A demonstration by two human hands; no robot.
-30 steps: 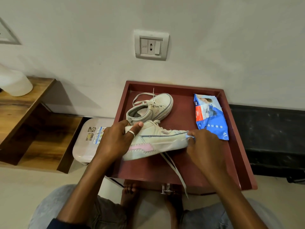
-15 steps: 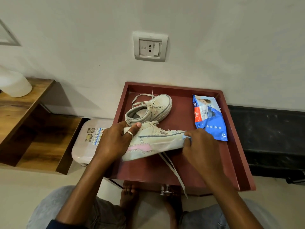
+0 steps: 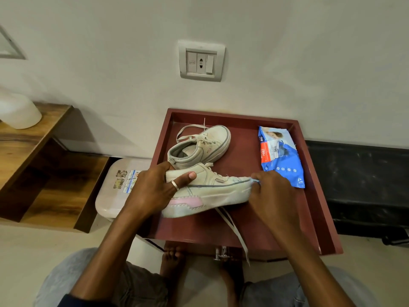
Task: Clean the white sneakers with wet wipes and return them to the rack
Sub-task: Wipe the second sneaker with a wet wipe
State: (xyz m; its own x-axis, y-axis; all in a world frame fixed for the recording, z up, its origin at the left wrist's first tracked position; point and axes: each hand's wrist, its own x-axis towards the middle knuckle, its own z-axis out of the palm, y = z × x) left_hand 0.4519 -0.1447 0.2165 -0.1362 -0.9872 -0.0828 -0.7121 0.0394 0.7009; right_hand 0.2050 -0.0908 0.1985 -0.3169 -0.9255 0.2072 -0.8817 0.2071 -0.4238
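Head view: the left hand's (image 3: 152,191) fingers (image 3: 163,168) curl round the heel of the near sneaker (image 3: 212,189), thumb laid across its side (a ring (image 3: 175,185) shows). At this sneaker's toe the right hand's (image 3: 274,200) fingers (image 3: 263,180) pinch a bluish wipe (image 3: 255,181) against it. The second sneaker (image 3: 199,147) lies just behind it on the red surface (image 3: 243,229); the wipes pack (image 3: 280,156) sits beyond its toe.

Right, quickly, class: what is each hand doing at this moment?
Left hand: grips the near sneaker at its heel.
Right hand: pinches a wet wipe at that sneaker's toe.
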